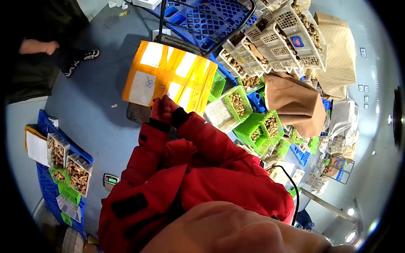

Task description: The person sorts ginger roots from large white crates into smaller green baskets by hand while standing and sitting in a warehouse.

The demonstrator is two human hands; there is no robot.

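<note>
My left hand [157, 111] and my right hand [168, 106] are held close together in front of my red jacket. Their fingers are curled in against each other, and anything between them is too small or hidden to make out. Just beyond the fingertips is a large white box [172, 71] wrapped in bands of yellow tape, with handwriting on its side. The box rests on a dark cart [138, 113] with a black metal handle [185, 47]. Whether my fingers touch the box I cannot tell.
Crates of brown mushroom-like pieces [272, 126] line the right, with stacked white crates [291, 40] behind. More filled crates [78, 175] sit on a blue pallet at left, near a digital scale [110, 180]. Another person [46, 46] stands upper left.
</note>
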